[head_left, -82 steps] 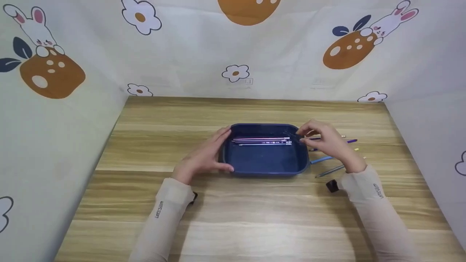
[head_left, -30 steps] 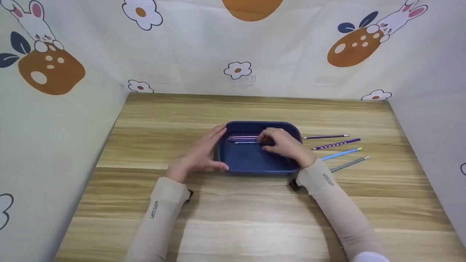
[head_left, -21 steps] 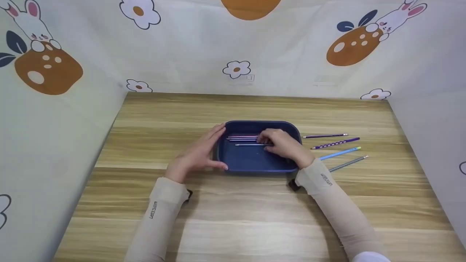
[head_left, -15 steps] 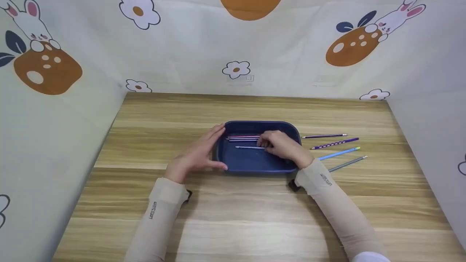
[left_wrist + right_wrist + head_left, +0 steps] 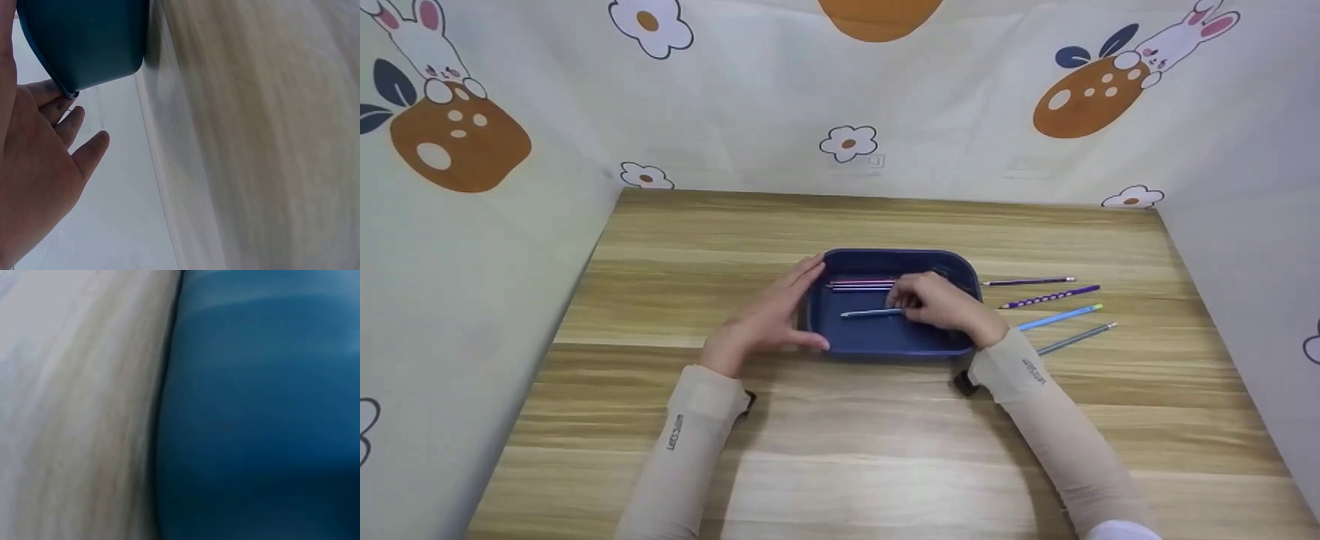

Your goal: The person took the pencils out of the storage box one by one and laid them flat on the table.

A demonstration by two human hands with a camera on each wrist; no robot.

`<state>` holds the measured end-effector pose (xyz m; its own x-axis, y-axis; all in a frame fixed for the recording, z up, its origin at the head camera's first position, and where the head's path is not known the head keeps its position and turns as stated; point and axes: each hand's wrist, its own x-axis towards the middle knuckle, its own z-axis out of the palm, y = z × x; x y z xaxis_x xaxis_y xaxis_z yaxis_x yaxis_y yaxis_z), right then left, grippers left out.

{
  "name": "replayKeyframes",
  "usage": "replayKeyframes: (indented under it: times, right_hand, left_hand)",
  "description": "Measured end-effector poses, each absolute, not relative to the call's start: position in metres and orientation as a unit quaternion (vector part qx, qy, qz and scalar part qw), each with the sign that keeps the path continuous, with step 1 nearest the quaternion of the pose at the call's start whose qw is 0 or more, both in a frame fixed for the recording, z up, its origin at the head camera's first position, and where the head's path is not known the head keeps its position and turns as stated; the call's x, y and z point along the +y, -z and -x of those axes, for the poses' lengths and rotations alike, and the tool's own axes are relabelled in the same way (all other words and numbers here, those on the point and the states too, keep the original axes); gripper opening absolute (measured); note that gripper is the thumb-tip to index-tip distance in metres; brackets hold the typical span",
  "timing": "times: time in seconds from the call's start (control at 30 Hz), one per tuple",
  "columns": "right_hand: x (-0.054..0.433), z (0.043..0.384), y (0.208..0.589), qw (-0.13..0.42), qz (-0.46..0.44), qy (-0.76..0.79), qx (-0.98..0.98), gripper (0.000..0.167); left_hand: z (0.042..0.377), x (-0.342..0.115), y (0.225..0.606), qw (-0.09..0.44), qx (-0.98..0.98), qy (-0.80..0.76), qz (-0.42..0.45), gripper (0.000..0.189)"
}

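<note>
Nearest, wood-grain tabletop (image 5: 877,442) spreads at six o'clock between the forearms, up to the low rim of a dark blue, round-cornered tray (image 5: 877,339). Around nine o'clock the left hand (image 5: 765,319) is spread wide, fingers touching the rim toward ten, thumb at eight. From four o'clock the right hand (image 5: 941,300) reaches inside, fingers curled, pinching a slim silvery-blue pencil (image 5: 870,313), pale tip toward nine; whether it touches the floor, I cannot tell. Outside, between four and three, fan a grey-green pencil (image 5: 1078,338), a light blue pencil (image 5: 1060,316), a spotted purple pencil (image 5: 1051,297) and a dark purple pencil (image 5: 1030,281), its tip just beside the rim. Thin pink-and-dark pencils (image 5: 859,284) lie together along the tray's far half, right ends hidden. Past twelve, wood runs back to a patterned wall hanging (image 5: 750,97).
</note>
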<state>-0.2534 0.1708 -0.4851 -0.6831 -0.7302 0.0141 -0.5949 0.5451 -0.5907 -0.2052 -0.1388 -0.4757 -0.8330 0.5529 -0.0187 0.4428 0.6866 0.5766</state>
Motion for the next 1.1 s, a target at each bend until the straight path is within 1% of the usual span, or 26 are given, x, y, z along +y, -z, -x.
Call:
replayKeyframes:
  times: [0.2,0.53,0.73,1.1]
  right_hand:
    - [0.172,0.252,0.482,0.129,0.389,0.302,0.861,0.021]
    - [0.174,0.248,0.475,0.126,0.392,0.326,0.851,0.021]
    - [0.179,0.242,0.467,0.116,0.393,0.336,0.848,0.022]
    - [0.193,0.227,0.440,0.079,0.413,0.375,0.826,0.025]
  left_hand:
    - [0.205,-0.138,0.475,0.096,0.915,-0.281,-0.274,0.125]
    - [0.205,-0.139,0.473,0.107,0.915,-0.277,-0.275,0.125]
    - [0.206,-0.140,0.474,0.103,0.916,-0.275,-0.273,0.125]
    - [0.206,-0.141,0.475,0.099,0.918,-0.268,-0.275,0.125]
